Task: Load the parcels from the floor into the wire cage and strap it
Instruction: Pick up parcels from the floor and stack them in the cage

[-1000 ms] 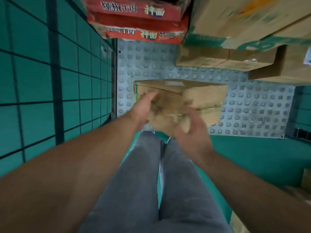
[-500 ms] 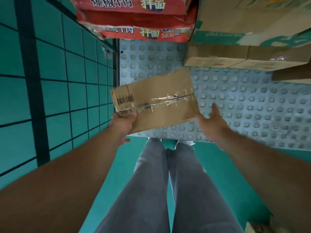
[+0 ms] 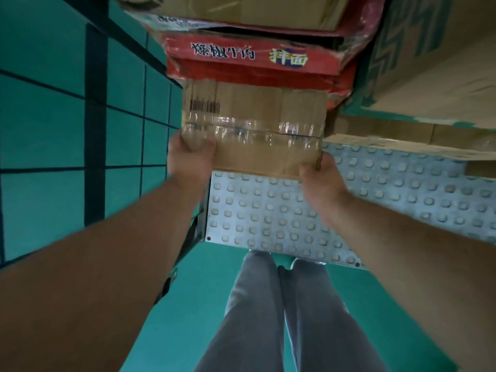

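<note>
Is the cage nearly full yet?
Done: a red carton and bigger cardboard boxes already sit stacked in the cage. In hand: the left hand and right hand grip a taped brown parcel by its near corners, next to the red carton. Left: part of the cage's studded floor is bare, no strap shows, and I cannot see any parcels waiting on the ground.

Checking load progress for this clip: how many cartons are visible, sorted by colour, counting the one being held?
Plain brown: 4 (held carton, top carton, low right carton, cropped edge carton)
Red: 2 (lettered red carton, red carton beneath)
Green-printed: 1 (large right carton)
Total: 7, some only partly in view.
</note>
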Available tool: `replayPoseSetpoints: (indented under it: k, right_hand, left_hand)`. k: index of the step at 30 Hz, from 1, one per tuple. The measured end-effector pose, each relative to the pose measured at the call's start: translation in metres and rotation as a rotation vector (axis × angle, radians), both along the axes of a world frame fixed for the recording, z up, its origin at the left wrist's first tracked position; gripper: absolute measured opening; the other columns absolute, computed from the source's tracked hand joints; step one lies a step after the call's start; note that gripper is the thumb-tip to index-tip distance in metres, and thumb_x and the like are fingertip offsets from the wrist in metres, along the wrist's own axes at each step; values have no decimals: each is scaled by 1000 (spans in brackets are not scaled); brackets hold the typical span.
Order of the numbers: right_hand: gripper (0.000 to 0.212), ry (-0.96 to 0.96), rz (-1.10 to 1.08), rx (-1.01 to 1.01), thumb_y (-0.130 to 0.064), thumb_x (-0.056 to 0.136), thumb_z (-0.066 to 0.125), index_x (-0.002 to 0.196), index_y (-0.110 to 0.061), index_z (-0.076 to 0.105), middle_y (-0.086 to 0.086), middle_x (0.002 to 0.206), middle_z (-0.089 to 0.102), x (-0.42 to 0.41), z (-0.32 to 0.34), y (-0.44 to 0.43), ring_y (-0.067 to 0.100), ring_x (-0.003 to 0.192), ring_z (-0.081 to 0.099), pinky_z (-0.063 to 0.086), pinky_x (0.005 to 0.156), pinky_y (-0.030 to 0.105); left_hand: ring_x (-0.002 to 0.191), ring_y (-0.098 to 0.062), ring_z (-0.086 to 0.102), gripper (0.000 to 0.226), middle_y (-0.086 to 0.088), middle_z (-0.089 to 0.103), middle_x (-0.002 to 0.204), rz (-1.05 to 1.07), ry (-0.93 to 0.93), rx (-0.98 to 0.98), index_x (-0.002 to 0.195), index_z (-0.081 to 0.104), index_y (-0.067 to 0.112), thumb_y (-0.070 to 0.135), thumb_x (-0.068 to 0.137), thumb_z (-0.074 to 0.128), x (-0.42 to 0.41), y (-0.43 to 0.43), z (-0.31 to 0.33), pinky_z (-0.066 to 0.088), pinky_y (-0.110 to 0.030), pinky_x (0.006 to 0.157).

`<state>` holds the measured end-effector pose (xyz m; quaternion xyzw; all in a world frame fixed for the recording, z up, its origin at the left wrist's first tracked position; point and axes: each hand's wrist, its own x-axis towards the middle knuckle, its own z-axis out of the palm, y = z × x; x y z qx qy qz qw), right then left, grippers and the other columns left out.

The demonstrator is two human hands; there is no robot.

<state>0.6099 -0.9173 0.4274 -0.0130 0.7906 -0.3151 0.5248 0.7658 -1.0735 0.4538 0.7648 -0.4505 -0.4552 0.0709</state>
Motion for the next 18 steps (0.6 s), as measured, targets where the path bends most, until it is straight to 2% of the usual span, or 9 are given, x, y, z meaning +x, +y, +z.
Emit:
replayPoseSetpoints:
  k: [3,5,8,9,11,13,15,16,18]
  right_hand:
    - [27,-22,7,42,-23,102,39,127,-22,50,2,91,61,19,-18,-16,13,64,53,42,47,23]
    - [24,-5,64,8,-27,105,40,127,-28,50,-8,92,58,26,-20,-21,11,71,53,42,48,18]
    - [32,38,193,9,-36,108,45,139,-32,47,-9,119,62,26,-10,-26,15,101,61,53,82,26]
    - [36,44,217,35,-38,108,46,143,-33,44,-6,127,63,25,-10,-27,19,111,62,54,95,34]
    - [43,47,291,84,-44,107,46,148,-36,40,-5,136,62,19,-7,-27,25,121,61,50,105,42]
    - [48,27,379,72,-50,105,46,151,-37,37,-3,139,61,11,-5,-24,24,115,64,53,100,40]
    - [60,-27,457,66,-57,103,48,156,-34,30,2,144,58,-2,1,-20,18,102,66,55,86,34]
    - [70,-52,493,97,-62,101,48,159,-31,24,5,150,53,-9,3,-16,19,105,66,54,89,36]
    - [80,-71,545,192,-70,97,46,159,-23,28,8,156,47,-21,7,-4,26,121,62,47,107,48]
  left_hand:
    - [108,-18,51,74,-4,40,146,-2,-172,-99,152,36,28,27,88,74,-16,-14,-5,46,-29,90]
    - [121,-27,41,75,-9,26,148,-65,-303,-70,149,32,30,26,86,73,-25,-3,-9,48,-38,92]
    - [131,-33,34,79,-12,28,147,-193,-462,27,143,30,24,48,84,76,-24,17,-16,46,-49,97]
    - [131,-35,40,80,-14,34,146,-219,-461,42,142,31,19,54,84,75,-21,19,-18,47,-52,100]
    - [123,-36,53,76,-12,46,140,-286,-416,80,140,39,14,61,88,69,-12,16,-23,50,-51,101]
    - [115,-33,59,70,-11,51,131,-349,-358,116,137,47,13,61,90,66,-5,9,-22,53,-46,97]
    - [103,-30,63,57,-11,58,119,-402,-329,146,129,52,9,53,94,63,-1,4,-13,57,-42,83]
    - [96,-29,63,47,-10,61,111,-461,-337,160,120,55,6,46,97,61,0,3,-6,54,-39,76]
    - [90,-30,57,28,-11,59,99,-576,-325,199,93,59,7,34,100,55,-1,9,15,50,-42,80]
